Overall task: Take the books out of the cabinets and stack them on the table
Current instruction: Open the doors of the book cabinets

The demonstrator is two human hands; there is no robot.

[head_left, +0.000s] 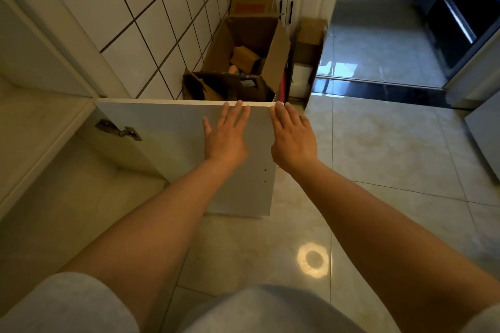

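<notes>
Pale cabinet door (pixel 173 143) swung open, bare inside.

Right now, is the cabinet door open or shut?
Open. The cabinet door stands swung out from the cabinet, hinge exposed, both hands flat near its free edge.

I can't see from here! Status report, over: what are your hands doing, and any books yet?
Both hands open: left hand and right hand flat near cabinet door top edge. Door swung open. No books in view. Open cardboard box behind door.
</notes>
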